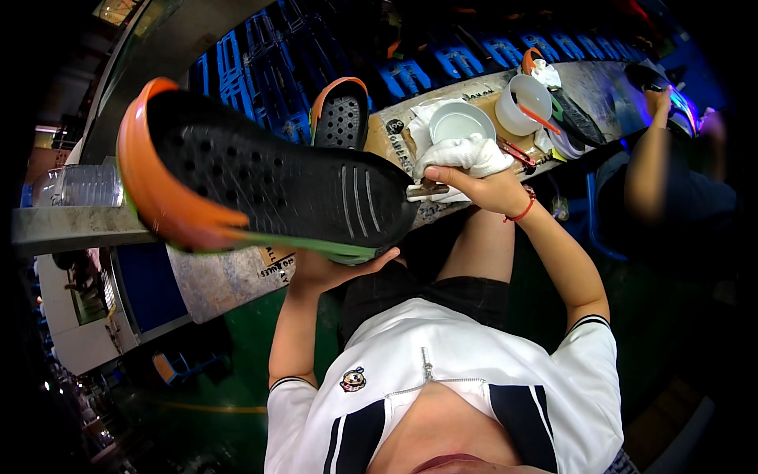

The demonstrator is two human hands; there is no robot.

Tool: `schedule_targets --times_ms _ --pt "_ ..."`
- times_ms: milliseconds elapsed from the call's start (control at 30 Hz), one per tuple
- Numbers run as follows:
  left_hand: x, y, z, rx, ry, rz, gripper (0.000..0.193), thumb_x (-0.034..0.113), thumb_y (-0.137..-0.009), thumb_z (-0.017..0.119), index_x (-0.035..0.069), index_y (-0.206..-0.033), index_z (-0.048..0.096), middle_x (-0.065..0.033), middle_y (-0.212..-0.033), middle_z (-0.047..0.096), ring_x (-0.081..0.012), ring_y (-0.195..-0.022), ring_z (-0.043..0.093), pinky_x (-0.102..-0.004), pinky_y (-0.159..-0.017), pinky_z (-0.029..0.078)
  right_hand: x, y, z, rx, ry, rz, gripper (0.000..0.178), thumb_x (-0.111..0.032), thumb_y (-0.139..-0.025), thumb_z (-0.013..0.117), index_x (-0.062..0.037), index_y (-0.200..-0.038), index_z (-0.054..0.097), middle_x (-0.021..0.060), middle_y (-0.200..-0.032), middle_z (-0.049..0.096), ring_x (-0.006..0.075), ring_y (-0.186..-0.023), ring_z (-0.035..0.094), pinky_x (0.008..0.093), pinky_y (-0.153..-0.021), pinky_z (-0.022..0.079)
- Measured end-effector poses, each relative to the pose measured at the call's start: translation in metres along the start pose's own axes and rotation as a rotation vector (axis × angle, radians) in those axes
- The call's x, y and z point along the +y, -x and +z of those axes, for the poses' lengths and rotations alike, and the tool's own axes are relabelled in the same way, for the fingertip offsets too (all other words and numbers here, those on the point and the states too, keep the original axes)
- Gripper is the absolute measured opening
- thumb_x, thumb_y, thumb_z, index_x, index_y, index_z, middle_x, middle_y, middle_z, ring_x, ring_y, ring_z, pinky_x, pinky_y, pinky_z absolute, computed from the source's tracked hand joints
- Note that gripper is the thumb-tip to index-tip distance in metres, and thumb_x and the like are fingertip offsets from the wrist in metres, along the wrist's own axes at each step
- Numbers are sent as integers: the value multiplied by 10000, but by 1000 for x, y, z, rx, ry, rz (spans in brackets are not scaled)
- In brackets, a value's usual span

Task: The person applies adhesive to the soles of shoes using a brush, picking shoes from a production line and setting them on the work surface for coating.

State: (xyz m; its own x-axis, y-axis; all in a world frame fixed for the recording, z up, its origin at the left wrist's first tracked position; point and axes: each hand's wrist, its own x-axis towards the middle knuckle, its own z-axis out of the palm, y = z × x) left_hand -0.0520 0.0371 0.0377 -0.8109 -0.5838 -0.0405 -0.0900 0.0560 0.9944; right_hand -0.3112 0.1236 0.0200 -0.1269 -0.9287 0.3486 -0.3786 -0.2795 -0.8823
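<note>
Orange-black shoe, left of frame centre, gripped from beneath by left hand; brown-handled tool pinched mid-frame by right hand.

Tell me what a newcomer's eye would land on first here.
Probably the large black shoe with the orange toe, left of centre, supported underneath by the left hand. Then the right hand, holding a small tool at the heel. Farther back, bright blue parts stand out against the dark.

The white shirt is brightly lit amid dimness, blue-violet glare flares at right, and fisheye edges curve into black.
</note>
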Motion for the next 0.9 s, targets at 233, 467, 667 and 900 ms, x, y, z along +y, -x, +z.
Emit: schedule_targets --times_ms 233,467,667,900 --pt "-2 -29 -13 -94 1032 -27 783 571 -848 567 101 -1435 349 -177 -1468 338 -294 -1308 421 -587 -1062 335 -8 -1 11 15 -295 156 182 -150 -879 661 -1 -976 698 60 -860 704 122 -798 645 262 -740 514" --pt "-23 -42 4 46 584 695 458 512 -974 356 160 -1217 519 -304 -1451 269 -428 -1296 393 -553 -1044 382 -40 -6 21 -90 -298 152 191 -150 -895 641 9 -989 689 70 -864 699 131 -784 650 260 -723 513" --pt "-29 -39 0 70 500 694 451 514 -980 327 181 -1225 508 -309 -1452 252 -421 -1303 386 -536 -1031 409 -36 -7 26 15 -51 97 185 -154 -891 643 6 -972 689 83 -835 695 146 -766 653 263 -697 508" --pt "-22 -40 6 186 411 699 371 435 -994 348 195 -1230 505 -299 -1445 282 -411 -1290 409 -522 -1022 425 -41 3 28 -73 -350 254 202 -157 -896 644 11 -999 690 68 -896 708 114 -802 647 247 -741 506"
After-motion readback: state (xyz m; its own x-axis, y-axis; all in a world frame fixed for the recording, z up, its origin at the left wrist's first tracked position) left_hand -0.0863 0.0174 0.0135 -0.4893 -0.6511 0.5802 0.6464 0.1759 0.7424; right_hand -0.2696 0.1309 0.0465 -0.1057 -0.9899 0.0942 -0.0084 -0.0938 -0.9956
